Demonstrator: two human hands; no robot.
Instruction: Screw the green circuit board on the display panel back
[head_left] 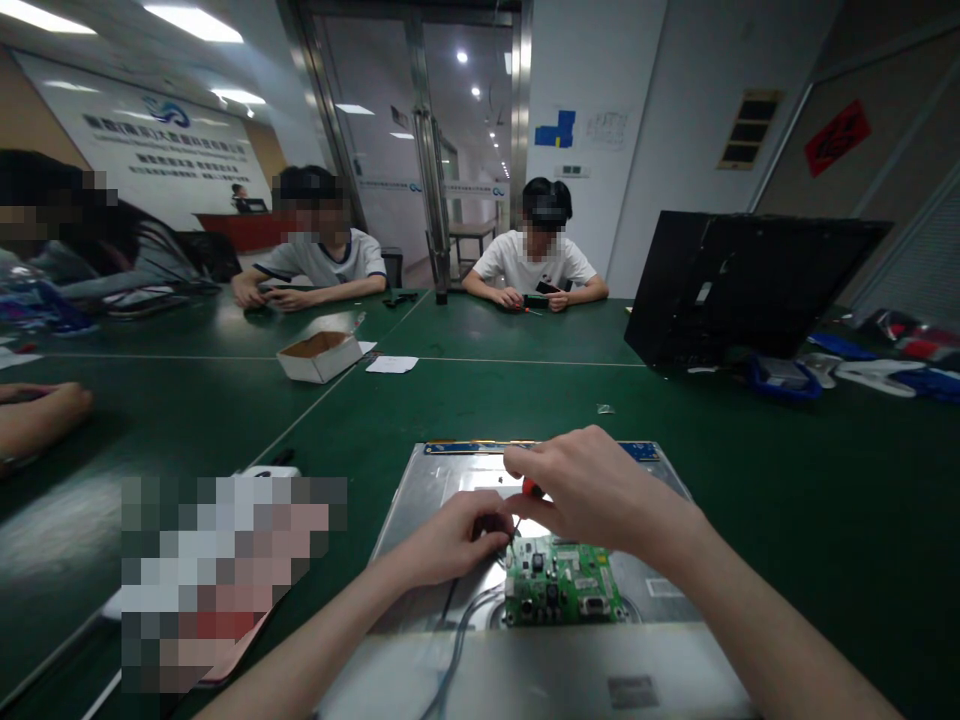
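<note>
A flat metal display panel (pixel 405 540) lies in front of me, with a green circuit board (pixel 562 580) on its near half. My right hand (pixel 577 490) is closed around a screwdriver with a red handle (pixel 531 487), its thin shaft slanting down to the board's upper left corner. Beside that corner, my left hand (pixel 469 535) has its thumb and fingers pinched together near the screwdriver's tip. Whatever lies between those fingers is too small to make out. Grey cables (pixel 459 640) run from the board's left side toward me. Along the panel's far edge is a narrow blue circuit strip (pixel 637 451).
A black monitor housing (pixel 750 290) stands at the right, near blue-and-white items (pixel 885 375). An open white box (pixel 321 355) and paper (pixel 391 364) lie beyond the panel. A blurred-out object (pixel 225 580) is at my left. Several people sit around the green table (pixel 480 390).
</note>
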